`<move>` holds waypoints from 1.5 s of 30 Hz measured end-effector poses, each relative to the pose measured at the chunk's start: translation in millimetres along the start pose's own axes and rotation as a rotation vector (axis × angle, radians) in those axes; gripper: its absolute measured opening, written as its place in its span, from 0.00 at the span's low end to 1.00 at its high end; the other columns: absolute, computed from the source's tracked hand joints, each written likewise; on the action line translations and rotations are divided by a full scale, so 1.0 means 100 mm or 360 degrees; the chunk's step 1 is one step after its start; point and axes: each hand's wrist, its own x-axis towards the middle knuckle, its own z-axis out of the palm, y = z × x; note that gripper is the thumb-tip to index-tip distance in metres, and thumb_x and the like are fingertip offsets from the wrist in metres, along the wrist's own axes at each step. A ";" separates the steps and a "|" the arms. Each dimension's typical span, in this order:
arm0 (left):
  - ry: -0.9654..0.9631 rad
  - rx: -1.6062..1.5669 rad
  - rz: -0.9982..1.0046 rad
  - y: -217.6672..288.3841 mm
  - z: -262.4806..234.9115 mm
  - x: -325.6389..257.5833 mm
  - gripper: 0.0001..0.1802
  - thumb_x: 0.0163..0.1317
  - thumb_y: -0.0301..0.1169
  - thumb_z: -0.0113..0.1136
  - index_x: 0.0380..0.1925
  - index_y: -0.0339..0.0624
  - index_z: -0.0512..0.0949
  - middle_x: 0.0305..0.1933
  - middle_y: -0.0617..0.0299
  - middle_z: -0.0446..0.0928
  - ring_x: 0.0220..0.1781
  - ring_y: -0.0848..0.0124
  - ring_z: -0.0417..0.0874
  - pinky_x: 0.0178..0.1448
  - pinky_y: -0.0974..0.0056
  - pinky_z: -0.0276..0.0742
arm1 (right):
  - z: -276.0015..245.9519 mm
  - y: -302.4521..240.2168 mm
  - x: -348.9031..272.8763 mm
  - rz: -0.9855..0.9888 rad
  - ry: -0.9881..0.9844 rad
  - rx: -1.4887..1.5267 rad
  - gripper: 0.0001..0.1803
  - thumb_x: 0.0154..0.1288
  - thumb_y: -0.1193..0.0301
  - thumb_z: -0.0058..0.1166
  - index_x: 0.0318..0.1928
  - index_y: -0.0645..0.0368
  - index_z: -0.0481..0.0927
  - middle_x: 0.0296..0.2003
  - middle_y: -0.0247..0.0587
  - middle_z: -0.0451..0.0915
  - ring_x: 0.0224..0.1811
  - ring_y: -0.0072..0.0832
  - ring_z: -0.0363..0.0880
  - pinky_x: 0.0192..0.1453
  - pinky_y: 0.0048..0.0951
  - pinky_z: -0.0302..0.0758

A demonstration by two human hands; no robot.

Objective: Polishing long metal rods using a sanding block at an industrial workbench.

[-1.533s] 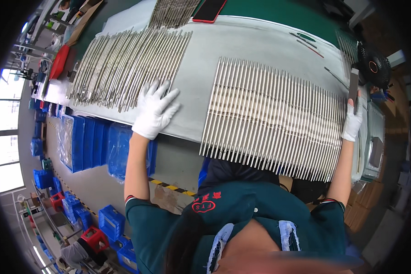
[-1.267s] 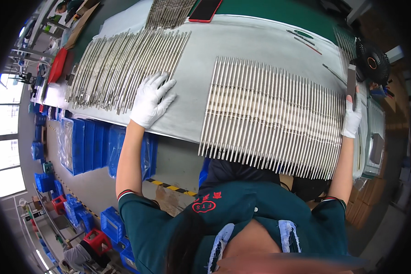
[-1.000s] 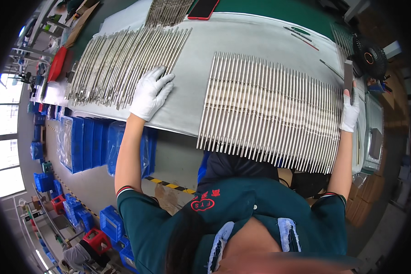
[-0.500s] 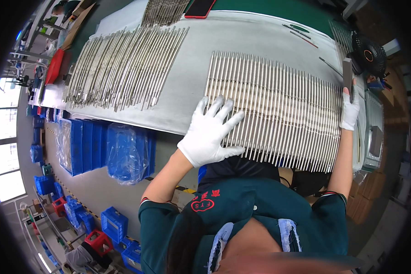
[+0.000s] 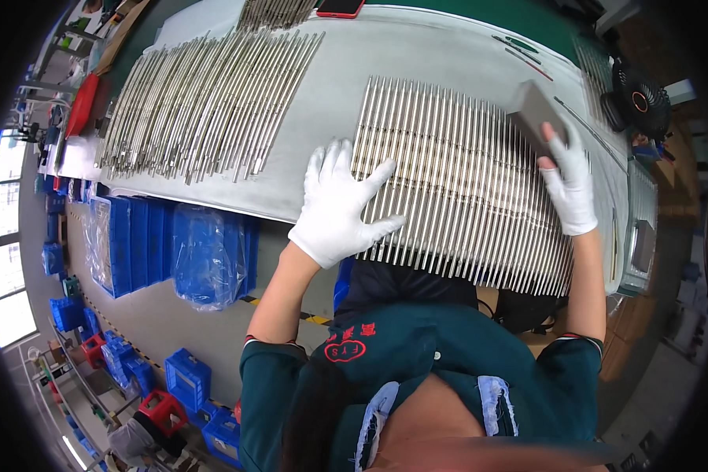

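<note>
Left hand point(image 5: 334, 204), fingers splayed, gripping nothing, seemingly steadies metal rods point(image 5: 456, 189) at their nine-o'clock edge. Right hand point(image 5: 570, 185) clasps a grey block point(image 5: 536, 114) at two o'clock.

The grey-topped table point(image 5: 322, 110) bears a wide row of silvery rods point(image 5: 464, 189) at right, a looser row point(image 5: 204, 102) at left, a red-edged phone point(image 5: 340, 8) and slender tools point(image 5: 529, 65).

You work in a factory workshop, where rows of metal rods point(image 5: 204, 110) lie across your pale workbench point(image 5: 311, 102), blue plastic crates point(image 5: 156, 236) stand beside it, black-and-yellow tape point(image 5: 317, 320) stripes the grey floor point(image 5: 212, 338), and large windows point(image 5: 9, 311) shine at far left.
</note>
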 end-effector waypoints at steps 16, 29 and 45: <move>0.0040 -0.0059 0.0036 -0.01 0.00 0.01 0.40 0.56 0.59 0.69 0.68 0.59 0.77 0.71 0.22 0.62 0.76 0.29 0.62 0.81 0.33 0.48 | 0.41 -1.02 0.76 -0.0384 -0.0502 -0.0205 0.27 0.61 0.70 0.65 0.62 0.36 0.83 0.63 0.66 0.74 0.61 0.56 0.79 0.67 0.47 0.74; 0.0026 -0.0073 0.0017 -0.01 0.00 0.00 0.40 0.56 0.60 0.68 0.69 0.61 0.77 0.73 0.22 0.60 0.77 0.28 0.59 0.82 0.32 0.45 | 0.42 -1.05 0.75 -0.0422 -0.0489 -0.0272 0.28 0.59 0.71 0.66 0.61 0.34 0.84 0.62 0.63 0.75 0.58 0.57 0.79 0.64 0.51 0.75; 0.0056 -0.0047 0.0051 -0.01 0.02 0.02 0.38 0.56 0.61 0.68 0.66 0.61 0.80 0.70 0.22 0.63 0.76 0.29 0.61 0.81 0.33 0.48 | 0.57 -0.99 0.72 -0.0585 -0.0326 -0.0256 0.27 0.61 0.67 0.67 0.62 0.33 0.83 0.63 0.63 0.74 0.60 0.56 0.78 0.67 0.49 0.73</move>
